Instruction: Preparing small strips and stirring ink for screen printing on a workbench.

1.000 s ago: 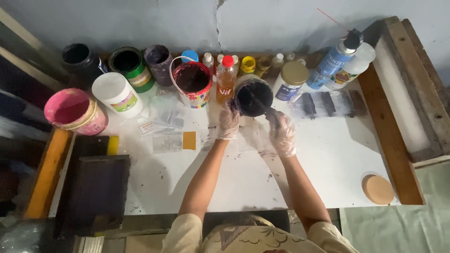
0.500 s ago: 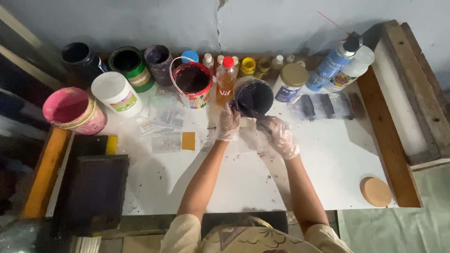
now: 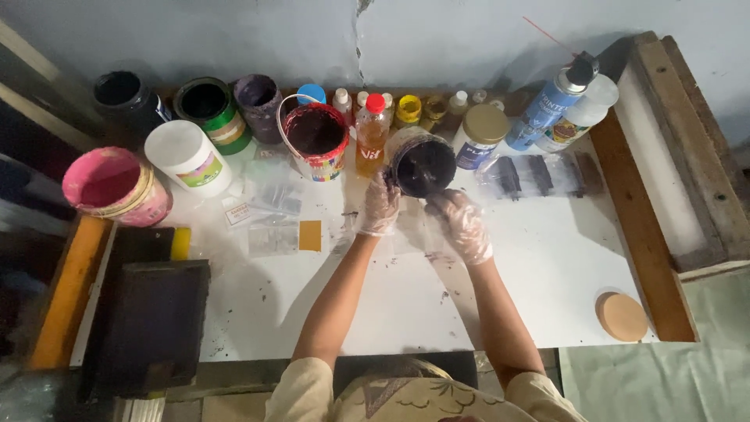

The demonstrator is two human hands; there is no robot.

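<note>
Plastic-gloved left hand point(image 3: 380, 205) fingers curled against dark paint jar point(image 3: 422, 162), right hand point(image 3: 462, 225) loosely curled, touching the jar's rim

Back row crowded: red bucket point(image 3: 316, 141), orange bottle point(image 3: 372, 134), dark jar point(image 3: 422, 162), blue spray can point(image 3: 551, 101). Open white surface point(image 3: 547, 266) right of the hands.

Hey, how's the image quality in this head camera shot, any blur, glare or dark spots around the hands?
Head view: the gloved left hand and right hand at the dark jar look slightly soft, the thin gloves catching pale sheen; the white table is evenly lit with soft forearm shadows; the left edge falls dark and smeared; wide-angle bending shows at the wooden frame.
</note>
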